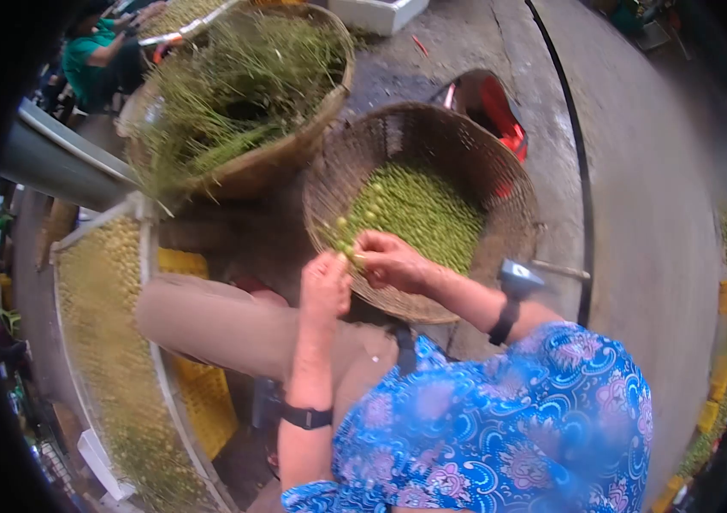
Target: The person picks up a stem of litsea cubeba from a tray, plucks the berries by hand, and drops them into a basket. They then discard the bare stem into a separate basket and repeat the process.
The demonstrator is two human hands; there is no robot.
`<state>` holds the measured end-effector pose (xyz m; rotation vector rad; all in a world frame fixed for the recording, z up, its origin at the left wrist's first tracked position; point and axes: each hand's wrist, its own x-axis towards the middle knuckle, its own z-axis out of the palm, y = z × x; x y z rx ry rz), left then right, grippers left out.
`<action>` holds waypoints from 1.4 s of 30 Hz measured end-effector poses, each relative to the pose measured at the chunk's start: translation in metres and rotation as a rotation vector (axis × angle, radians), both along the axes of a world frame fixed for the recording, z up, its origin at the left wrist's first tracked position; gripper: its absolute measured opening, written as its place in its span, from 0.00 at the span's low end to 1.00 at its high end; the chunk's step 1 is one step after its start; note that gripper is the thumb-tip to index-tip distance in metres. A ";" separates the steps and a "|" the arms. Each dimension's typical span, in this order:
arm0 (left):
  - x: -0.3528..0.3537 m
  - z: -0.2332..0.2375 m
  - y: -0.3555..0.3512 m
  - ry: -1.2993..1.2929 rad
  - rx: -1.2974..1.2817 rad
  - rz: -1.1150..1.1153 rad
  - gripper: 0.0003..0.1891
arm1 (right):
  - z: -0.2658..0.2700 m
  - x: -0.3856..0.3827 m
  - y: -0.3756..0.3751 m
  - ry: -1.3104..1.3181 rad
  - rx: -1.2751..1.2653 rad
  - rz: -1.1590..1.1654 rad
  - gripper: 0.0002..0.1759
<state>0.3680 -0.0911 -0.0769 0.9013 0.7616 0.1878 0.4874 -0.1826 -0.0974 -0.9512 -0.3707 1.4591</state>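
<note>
Head view: bare concrete floor (637,214) fills the right of the frame, your only open room. The left is crowded by a long tray (146,248) of yellowish fruit and a big woven basket (265,167) of green stalks. At centre, a round wicker basket (492,171) holds small green fruit (423,205). Your left hand (325,286) and right hand (389,261) meet over its lower-left rim, fingers pinched on a thin sprig (342,227) of round berries.

It was an open-air market yard: a woven basket (475,145) of green fruit (419,209) at centre, concrete pavement (646,222) at right.
</note>
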 end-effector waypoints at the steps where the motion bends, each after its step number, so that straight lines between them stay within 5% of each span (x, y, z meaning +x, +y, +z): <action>1: 0.000 -0.015 -0.002 -0.070 0.094 0.010 0.08 | -0.003 -0.001 -0.001 -0.015 0.004 -0.001 0.10; 5: 0.009 -0.027 -0.004 -0.229 0.179 0.024 0.06 | 0.013 0.006 -0.012 0.017 0.001 0.047 0.16; 6: 0.007 -0.028 -0.003 -0.296 0.324 -0.071 0.06 | 0.011 0.005 -0.018 0.146 -0.075 -0.015 0.17; 7: 0.010 -0.028 0.000 -0.205 0.131 -0.060 0.06 | -0.046 0.024 -0.018 0.440 0.180 0.204 0.16; 8: 0.010 -0.033 -0.001 -0.157 0.268 -0.038 0.07 | -0.014 0.013 -0.014 0.431 0.067 0.040 0.10; 9: 0.009 -0.006 -0.003 -0.093 0.258 -0.068 0.08 | 0.008 0.008 -0.009 0.397 -0.116 -0.082 0.10; 10: 0.007 -0.009 -0.001 -0.003 0.254 -0.059 0.10 | -0.008 0.014 -0.006 0.357 0.042 0.066 0.12; 12: 0.000 -0.011 0.002 0.037 0.278 -0.154 0.11 | 0.011 0.009 0.001 -0.201 -0.078 0.089 0.11; 18: 0.000 -0.020 0.002 0.057 0.618 -0.021 0.11 | 0.022 0.002 0.005 -0.095 -0.156 0.006 0.08; 22: -0.004 0.008 -0.002 0.081 0.417 -0.086 0.11 | 0.021 0.008 0.005 -0.197 0.001 0.022 0.10; 27: -0.001 -0.003 -0.006 0.071 0.399 -0.021 0.12 | 0.031 0.005 0.000 -0.067 -0.163 0.005 0.12; 32: -0.004 -0.032 0.002 0.065 0.607 -0.079 0.13 | 0.031 0.006 0.001 -0.436 -0.195 0.114 0.10; 34: -0.004 -0.030 0.003 0.046 0.746 -0.129 0.13 | 0.021 0.013 0.000 -0.355 -0.177 0.164 0.10; 36: -0.006 0.010 -0.002 0.011 0.072 -0.149 0.12 | 0.023 0.015 0.001 -0.270 -0.159 0.218 0.10; 39: -0.010 0.016 0.002 -0.198 -0.181 -0.089 0.11 | 0.049 0.016 -0.003 -0.106 -0.102 0.314 0.10; 42: -0.011 0.022 0.004 -0.149 -0.049 -0.098 0.12 | 0.028 0.017 0.000 0.140 0.021 0.363 0.11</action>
